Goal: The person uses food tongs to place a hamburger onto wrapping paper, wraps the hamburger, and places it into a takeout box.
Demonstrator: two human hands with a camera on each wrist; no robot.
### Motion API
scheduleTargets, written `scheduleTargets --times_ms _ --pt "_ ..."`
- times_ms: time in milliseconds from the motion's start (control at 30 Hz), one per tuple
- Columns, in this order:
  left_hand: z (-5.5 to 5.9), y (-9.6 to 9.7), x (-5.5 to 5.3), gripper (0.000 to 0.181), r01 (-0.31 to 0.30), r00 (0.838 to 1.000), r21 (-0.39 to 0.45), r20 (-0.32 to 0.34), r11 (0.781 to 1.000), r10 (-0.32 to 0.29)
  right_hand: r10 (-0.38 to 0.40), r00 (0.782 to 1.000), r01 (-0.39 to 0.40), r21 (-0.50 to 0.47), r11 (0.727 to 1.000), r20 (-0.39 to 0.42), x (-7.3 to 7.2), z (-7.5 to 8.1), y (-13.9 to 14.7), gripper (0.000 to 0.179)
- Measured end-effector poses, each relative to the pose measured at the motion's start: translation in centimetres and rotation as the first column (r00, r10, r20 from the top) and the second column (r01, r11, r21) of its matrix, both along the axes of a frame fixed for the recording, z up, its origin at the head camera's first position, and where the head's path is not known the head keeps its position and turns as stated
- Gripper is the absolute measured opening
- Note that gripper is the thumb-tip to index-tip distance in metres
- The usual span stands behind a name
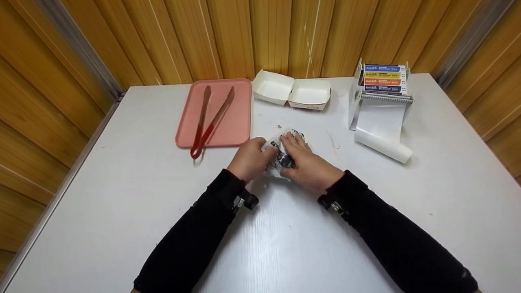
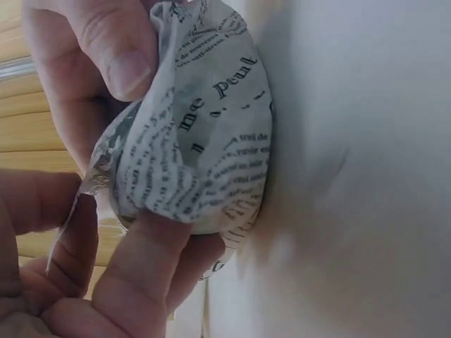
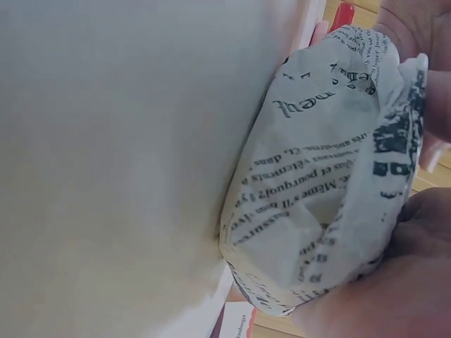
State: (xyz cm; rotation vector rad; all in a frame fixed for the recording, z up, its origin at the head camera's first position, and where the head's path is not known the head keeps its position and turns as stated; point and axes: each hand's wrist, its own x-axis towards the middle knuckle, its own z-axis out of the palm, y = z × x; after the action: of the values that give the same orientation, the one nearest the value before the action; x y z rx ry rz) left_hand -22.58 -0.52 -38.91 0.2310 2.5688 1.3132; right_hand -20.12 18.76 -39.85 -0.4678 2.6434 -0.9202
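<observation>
Near the middle of the table lies a rounded parcel of newsprint-patterned paper [image 1: 284, 160], its folds crumpled over something hidden inside. On its left side my left hand [image 1: 250, 159] holds the wrap; in the left wrist view, finger and thumb pinch a loose paper edge [image 2: 65, 229] while another finger presses the parcel's side. From the right, my right hand [image 1: 312, 167] spans the parcel, fingers over the top and thumb at the near side. The right wrist view shows the printed paper [image 3: 303, 183] bulging close against the white table, with an overlapping fold towards the hands.
Red-handled tongs [image 1: 207, 129] lie on a pink tray [image 1: 240, 122] at the back left. Behind the parcel an open white paper food box [image 1: 273, 86] sits near the wall. At the back right stands a metal dispenser [image 1: 383, 97] with colourful labels and a curled white sheet [image 1: 382, 144].
</observation>
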Motion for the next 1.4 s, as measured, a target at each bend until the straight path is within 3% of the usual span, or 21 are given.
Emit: scheduleTargets --times_ms 167,300,567,800,967,1133,1267,1333,1400 --pt "-0.4 -0.4 -0.3 0.037 -0.031 0.998 0.030 0.064 0.999 0.029 -0.007 1.000 0.007 0.003 1.000 -0.018 -0.4 0.0 0.3 0.108" --pt "-0.7 -0.8 -0.6 0.024 -0.023 0.994 0.086 0.107 0.996 0.014 -0.009 1.000 0.010 0.045 0.999 -0.027 -1.1 -0.1 0.7 0.120" --pt "-1.0 -1.3 -0.7 0.021 -0.023 0.985 0.165 0.172 0.986 -0.006 0.007 0.998 0.000 0.137 0.991 -0.055 -2.1 -0.4 0.7 0.133" --pt "-1.2 -1.7 -0.9 0.023 -0.029 0.980 0.162 0.200 0.986 -0.004 0.060 0.989 -0.037 0.166 0.985 -0.136 -2.4 -0.6 0.3 0.110" --pt "-1.3 -2.1 -1.1 0.023 -0.053 0.972 0.141 0.233 0.989 0.018 0.052 0.990 -0.029 0.169 0.985 -0.130 -2.5 -0.5 0.1 0.103" --pt "-1.6 -2.5 -1.3 0.021 -0.028 0.966 0.119 0.260 0.992 -0.004 0.063 0.988 -0.038 0.178 0.983 -0.140 -2.7 -0.6 0.1 0.096" --pt "-1.4 -2.3 -1.0 0.024 0.020 0.985 -0.011 0.172 1.000 -0.018 0.079 0.985 -0.052 0.172 0.984 -0.155 -2.8 -0.8 0.1 0.089" --pt "-1.0 -1.8 -0.5 0.024 0.010 0.998 -0.124 0.057 0.992 -0.003 0.081 0.984 -0.054 0.166 0.985 -0.161 -2.8 -0.8 0.1 0.086" --pt "-0.5 -0.9 0.2 0.026 -0.013 0.998 -0.192 -0.059 0.981 0.001 0.080 0.983 -0.054 0.160 0.986 -0.164 -2.9 -0.8 0.1 0.083"
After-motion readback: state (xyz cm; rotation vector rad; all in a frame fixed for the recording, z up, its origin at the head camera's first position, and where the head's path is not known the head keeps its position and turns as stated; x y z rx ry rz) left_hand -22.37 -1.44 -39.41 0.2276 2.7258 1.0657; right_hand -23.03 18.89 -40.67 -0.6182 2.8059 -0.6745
